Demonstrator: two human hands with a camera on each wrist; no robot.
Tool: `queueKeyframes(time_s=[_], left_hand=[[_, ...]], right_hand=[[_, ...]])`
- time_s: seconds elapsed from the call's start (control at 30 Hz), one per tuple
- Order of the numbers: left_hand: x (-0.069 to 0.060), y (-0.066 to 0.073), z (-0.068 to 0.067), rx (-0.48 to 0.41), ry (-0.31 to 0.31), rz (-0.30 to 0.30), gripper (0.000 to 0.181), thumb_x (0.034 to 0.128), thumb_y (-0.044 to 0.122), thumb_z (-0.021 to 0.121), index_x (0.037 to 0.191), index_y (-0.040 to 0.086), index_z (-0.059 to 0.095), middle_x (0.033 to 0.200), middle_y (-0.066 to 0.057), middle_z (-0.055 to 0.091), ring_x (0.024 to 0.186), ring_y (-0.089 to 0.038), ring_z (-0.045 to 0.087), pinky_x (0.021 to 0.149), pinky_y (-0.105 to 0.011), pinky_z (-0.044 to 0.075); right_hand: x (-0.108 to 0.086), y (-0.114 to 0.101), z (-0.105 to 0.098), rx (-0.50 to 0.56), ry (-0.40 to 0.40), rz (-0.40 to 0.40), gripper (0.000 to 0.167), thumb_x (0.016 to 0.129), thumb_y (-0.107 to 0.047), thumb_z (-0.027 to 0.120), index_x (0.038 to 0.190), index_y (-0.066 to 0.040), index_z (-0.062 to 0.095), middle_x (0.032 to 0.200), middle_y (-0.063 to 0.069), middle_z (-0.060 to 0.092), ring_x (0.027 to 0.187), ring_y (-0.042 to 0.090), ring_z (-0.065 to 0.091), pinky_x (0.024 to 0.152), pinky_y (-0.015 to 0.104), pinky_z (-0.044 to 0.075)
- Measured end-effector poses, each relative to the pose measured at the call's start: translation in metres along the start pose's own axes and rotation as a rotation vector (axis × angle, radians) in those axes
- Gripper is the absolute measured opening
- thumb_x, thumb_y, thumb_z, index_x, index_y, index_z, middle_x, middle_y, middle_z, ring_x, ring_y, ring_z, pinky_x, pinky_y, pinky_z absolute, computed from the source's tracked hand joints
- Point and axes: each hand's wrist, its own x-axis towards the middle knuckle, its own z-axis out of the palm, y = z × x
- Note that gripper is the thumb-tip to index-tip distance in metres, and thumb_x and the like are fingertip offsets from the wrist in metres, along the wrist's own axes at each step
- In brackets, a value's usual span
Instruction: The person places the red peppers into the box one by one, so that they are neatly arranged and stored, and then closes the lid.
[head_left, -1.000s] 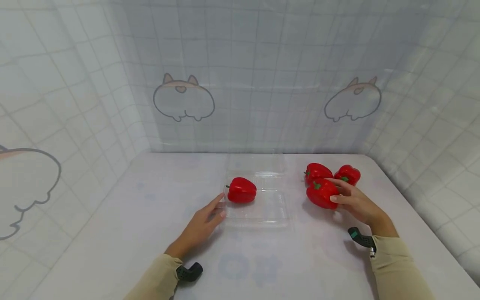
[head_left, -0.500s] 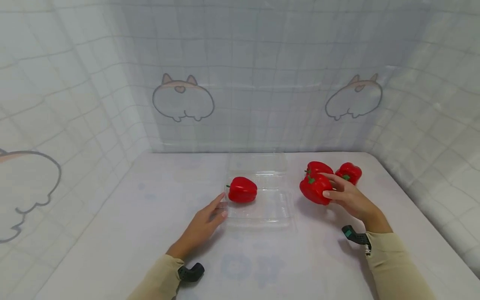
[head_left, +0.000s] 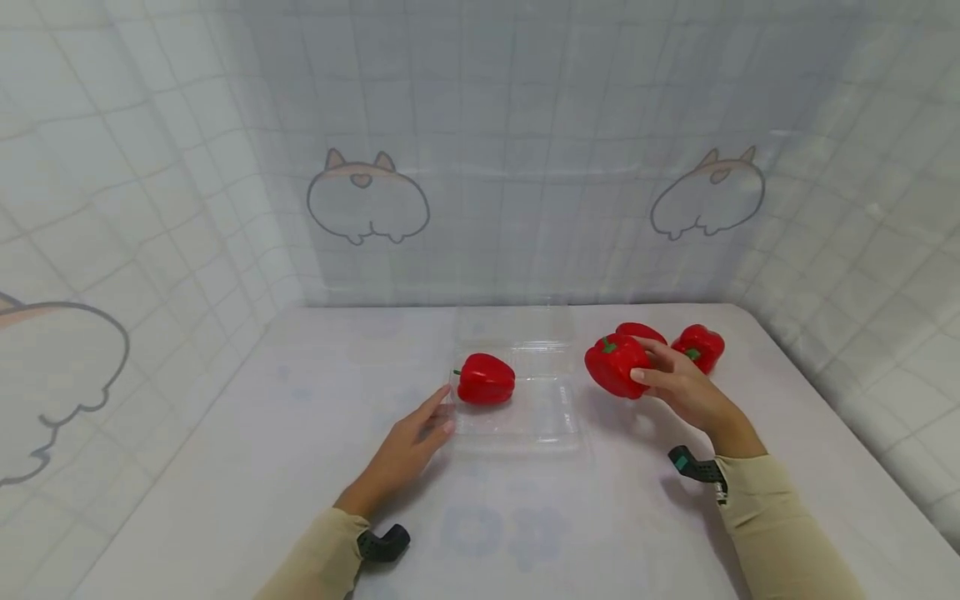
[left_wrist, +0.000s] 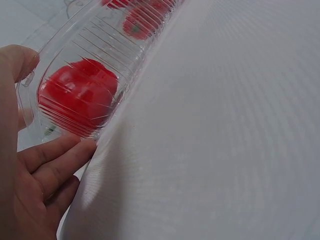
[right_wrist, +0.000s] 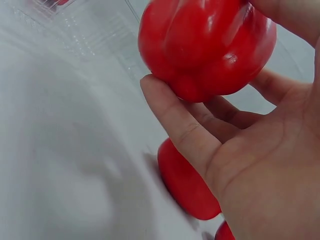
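Observation:
A red bell pepper (head_left: pixel 617 365) hangs just above the table, gripped by my right hand (head_left: pixel 693 396) with its green stem facing left. In the right wrist view the held pepper (right_wrist: pixel 205 50) sits between thumb and fingers, its lobed end toward the camera. My left hand (head_left: pixel 405 454) holds the left edge of a clear plastic clamshell container (head_left: pixel 536 412), whose lid (head_left: pixel 513 325) lies open at the back. One bell pepper (head_left: pixel 486 380) rests on its side in the container's left half. In the left wrist view the thumb and fingers meet the container's end (left_wrist: pixel 75 50).
Two more red peppers lie at the back right: one (head_left: pixel 641 331) partly hidden behind the held pepper, the other (head_left: pixel 699 346) beyond my right hand. The white table (head_left: pixel 330 375) meets curtain-like walls at the back and both sides.
My right hand has carried its pepper left and slightly back, toward the container. The pepper behind it is now more covered. My left hand and the container stay in place.

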Motion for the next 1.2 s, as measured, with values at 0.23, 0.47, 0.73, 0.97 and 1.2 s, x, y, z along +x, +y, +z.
queueKeyframes(time_s=[0.23, 0.47, 0.73, 0.97, 1.2], left_hand=[[-0.001, -0.003, 0.0, -0.008, -0.005, 0.002, 0.064, 0.1009, 0.037, 0.06, 0.158, 0.036, 0.031, 0.143, 0.004, 0.056, 0.13, -0.02, 0.053, 0.105, -0.053, 0.044], [0.0, -0.002, 0.0, -0.019, -0.005, 0.01, 0.063, 0.1018, 0.035, 0.058, 0.158, 0.035, 0.03, 0.144, 0.003, 0.056, 0.129, -0.019, 0.055, 0.105, -0.051, 0.045], [-0.002, -0.001, -0.001, -0.019, -0.01, 0.017, 0.063, 0.1018, 0.037, 0.058, 0.158, 0.034, 0.031, 0.143, 0.003, 0.056, 0.13, -0.02, 0.054, 0.102, -0.05, 0.048], [-0.003, -0.003, -0.002, -0.01, -0.005, 0.013, 0.062, 0.102, 0.037, 0.058, 0.158, 0.036, 0.03, 0.144, 0.003, 0.056, 0.131, -0.019, 0.054, 0.104, -0.049, 0.047], [-0.002, -0.003, -0.001, -0.016, -0.019, 0.024, 0.063, 0.1021, 0.036, 0.058, 0.158, 0.036, 0.029, 0.144, 0.003, 0.055, 0.131, -0.019, 0.053, 0.104, -0.05, 0.046]], right_hand=[[0.01, -0.007, 0.009, -0.02, -0.004, 0.002, 0.07, 0.093, -0.015, 0.07, 0.151, -0.007, 0.033, 0.146, 0.018, 0.038, 0.128, 0.035, 0.041, 0.092, 0.044, 0.055], [0.021, -0.019, 0.015, -0.042, -0.042, -0.002, 0.068, 0.093, -0.016, 0.069, 0.15, -0.006, 0.034, 0.145, 0.018, 0.04, 0.128, 0.036, 0.042, 0.093, 0.045, 0.054], [0.027, -0.027, 0.024, -0.092, -0.074, -0.018, 0.073, 0.092, -0.02, 0.072, 0.152, -0.006, 0.034, 0.145, 0.019, 0.041, 0.129, 0.039, 0.041, 0.093, 0.045, 0.054], [0.034, -0.028, 0.029, -0.185, -0.089, -0.027, 0.075, 0.089, -0.027, 0.075, 0.152, -0.013, 0.037, 0.144, 0.015, 0.046, 0.129, 0.039, 0.043, 0.093, 0.053, 0.053], [0.039, -0.031, 0.032, -0.23, -0.09, -0.009, 0.074, 0.089, -0.032, 0.076, 0.151, -0.016, 0.039, 0.142, 0.012, 0.05, 0.127, 0.037, 0.047, 0.095, 0.057, 0.051]])
